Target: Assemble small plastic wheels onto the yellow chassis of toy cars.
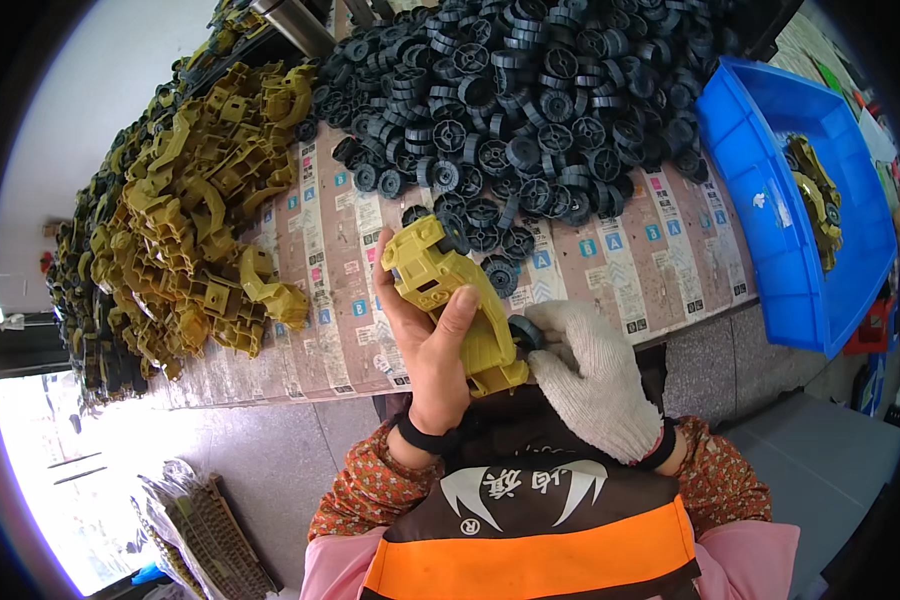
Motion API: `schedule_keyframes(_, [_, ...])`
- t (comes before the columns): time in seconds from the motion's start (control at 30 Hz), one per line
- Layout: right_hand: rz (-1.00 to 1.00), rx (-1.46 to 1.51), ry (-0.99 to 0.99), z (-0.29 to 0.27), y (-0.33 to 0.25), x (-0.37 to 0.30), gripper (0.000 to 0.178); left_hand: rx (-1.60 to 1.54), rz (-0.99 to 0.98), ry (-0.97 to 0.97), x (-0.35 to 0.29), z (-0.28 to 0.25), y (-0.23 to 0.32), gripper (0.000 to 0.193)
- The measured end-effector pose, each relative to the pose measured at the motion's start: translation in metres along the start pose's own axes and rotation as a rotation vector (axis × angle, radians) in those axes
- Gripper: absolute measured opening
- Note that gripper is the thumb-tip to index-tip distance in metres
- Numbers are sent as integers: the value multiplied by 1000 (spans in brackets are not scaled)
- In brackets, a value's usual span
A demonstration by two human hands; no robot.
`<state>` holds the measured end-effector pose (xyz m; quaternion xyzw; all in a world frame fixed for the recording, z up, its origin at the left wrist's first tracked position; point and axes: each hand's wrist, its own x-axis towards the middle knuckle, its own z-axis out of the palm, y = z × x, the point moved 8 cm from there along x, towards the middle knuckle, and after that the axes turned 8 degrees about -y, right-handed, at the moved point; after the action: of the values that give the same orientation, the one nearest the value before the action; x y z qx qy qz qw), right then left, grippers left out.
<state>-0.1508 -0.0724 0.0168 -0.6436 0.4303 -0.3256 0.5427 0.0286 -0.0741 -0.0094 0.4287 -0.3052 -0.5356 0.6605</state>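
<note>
My bare left hand (432, 350) is wrapped round a yellow plastic toy vehicle body (460, 310), its thumb pressed on the side. A black wheel (454, 236) sits at the body's upper right end. On my right hand (592, 372) is a white knitted glove; its fingers are closed on a black toy wheel (523, 331) against the lower right side of the body. The glove hides part of this wheel, so I cannot tell whether it is fixed on. Just beyond my hands lie several loose black wheels (500, 275).
A big heap of black wheels (560, 100) covers the far middle of the table (320, 260). Yellow vehicle bodies (200, 190) are piled at the left. At the right a blue plastic bin (770, 215) holds some yellow vehicles (815, 200). A metal cylinder (295, 25) stands at the back.
</note>
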Motion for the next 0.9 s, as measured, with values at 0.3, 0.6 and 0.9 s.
schedule_keyframes(0.3, [-147, -115, 35, 2, -13, -2, 29, 172, 267, -13, -11, 16, 21, 106])
schedule_keyframes(0.6, [-54, 19, -55, -4, -21, -6, 51, 29, 318, -96, -11, 41, 27, 105])
schedule_keyframes(0.9, [-227, -886, 481, -132, -89, -11, 67, 424, 338, -590, -2, 69, 91, 98])
